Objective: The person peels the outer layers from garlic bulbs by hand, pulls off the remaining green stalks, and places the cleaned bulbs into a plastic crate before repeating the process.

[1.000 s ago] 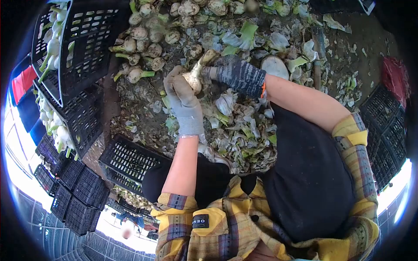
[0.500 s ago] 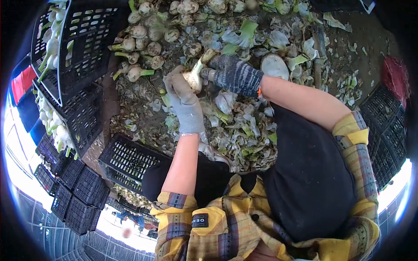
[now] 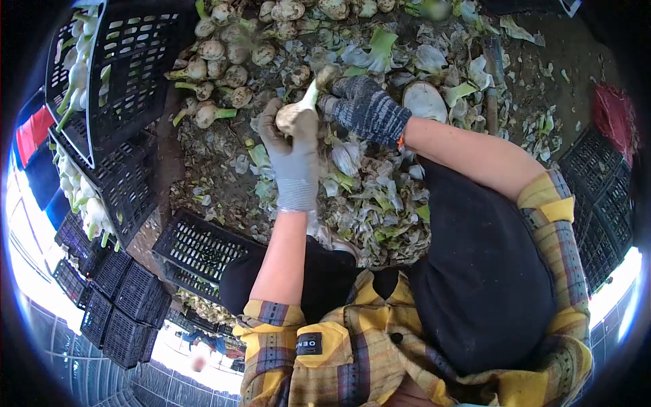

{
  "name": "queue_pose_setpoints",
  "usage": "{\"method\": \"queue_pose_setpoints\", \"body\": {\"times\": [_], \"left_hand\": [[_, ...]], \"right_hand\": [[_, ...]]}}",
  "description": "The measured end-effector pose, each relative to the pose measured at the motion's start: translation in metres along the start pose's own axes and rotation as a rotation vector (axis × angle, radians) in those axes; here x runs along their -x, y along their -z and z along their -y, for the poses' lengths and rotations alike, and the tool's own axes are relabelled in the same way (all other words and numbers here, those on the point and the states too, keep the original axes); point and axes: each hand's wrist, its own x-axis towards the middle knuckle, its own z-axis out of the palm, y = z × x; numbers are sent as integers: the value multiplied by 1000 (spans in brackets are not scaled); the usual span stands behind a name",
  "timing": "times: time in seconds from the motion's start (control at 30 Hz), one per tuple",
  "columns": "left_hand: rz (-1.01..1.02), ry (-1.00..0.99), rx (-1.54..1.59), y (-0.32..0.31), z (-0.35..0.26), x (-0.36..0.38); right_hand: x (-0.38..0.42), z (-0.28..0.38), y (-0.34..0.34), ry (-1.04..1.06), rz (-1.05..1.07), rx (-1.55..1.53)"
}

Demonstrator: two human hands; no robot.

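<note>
My left hand (image 3: 291, 142), in a light grey glove, grips a pale bulb (image 3: 288, 118) between thumb and fingers. The bulb's whitish stem points up and right to a brownish tuft (image 3: 327, 76). Beside that stem is my right hand (image 3: 363, 108), in a dark striped glove, its fingers curled close to the stem; what they hold is too hidden to make out. A pile of bulbs with short green stems (image 3: 215, 57) lies on the ground to the upper left.
Peelings and leaf scraps (image 3: 386, 197) cover the ground around my shoe (image 3: 425, 102). Black crates (image 3: 135, 68) with trimmed bulbs stand at the left, another crate (image 3: 203, 247) near my knee. More crates (image 3: 597, 190) and a red sack (image 3: 614, 119) are at the right.
My left hand has turned and its fingers have shifted around the bulb, which now sits a little higher and more tilted. My right hand has moved slightly up along the stem.
</note>
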Motion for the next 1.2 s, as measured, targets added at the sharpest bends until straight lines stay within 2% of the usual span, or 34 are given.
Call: {"method": "queue_pose_setpoints", "body": {"times": [0.03,0.07,0.1,0.13,0.23,0.27,0.33,0.37,0.43,0.47,0.57,0.7,0.77,0.8,0.9,0.93,1.03,1.07,1.1,1.13,1.17,1.2], "left_hand": [[55,231,121,4,-2,-3],[108,463,241,12,-5,-8],[162,694,364,20,-8,-12],[218,754,398,26,-5,-14],[304,698,397,23,-2,-12],[205,560,289,18,0,-8],[8,282,74,2,-3,2],[70,361,132,4,-4,0],[193,517,249,15,-7,-8],[241,639,437,22,2,-12],[305,763,447,23,-7,-10],[193,451,99,22,10,-11],[123,304,16,12,9,-4],[140,378,138,13,9,-5],[188,592,506,22,9,-14],[198,671,537,30,11,-19],[84,731,686,33,10,-27],[-11,745,630,28,0,-25],[5,738,619,30,1,-25],[21,730,609,33,3,-26],[38,722,599,36,5,-27],[61,710,583,38,6,-28]], "right_hand": [[0,5,5,43,23,37],[3,13,7,-134,13,-215],[2,12,6,-130,-2,-198],[1,10,3,-126,-17,-182],[4,6,-1,-137,-63,-242],[5,5,-1,-142,-77,-277],[3,7,8,-78,33,-120],[3,8,10,-47,88,-42],[6,4,5,-180,20,-287],[7,2,3,-246,-14,-409],[8,1,4,-329,38,-566],[7,3,3,-323,30,-429],[8,-2,2,-113,20,-322],[8,1,3,-9,16,-268],[7,10,10,-502,106,-873],[6,6,5,-523,-56,-1221],[2,-52,-9,-177,-152,-790],[1,-71,-11,-35,-210,-637],[-1,-74,-6,93,-284,-489],[-6,-76,0,9,-294,-429],[-5,-76,0,-316,-243,-980],[-7,-35,15,-679,-403,-1535]]}}
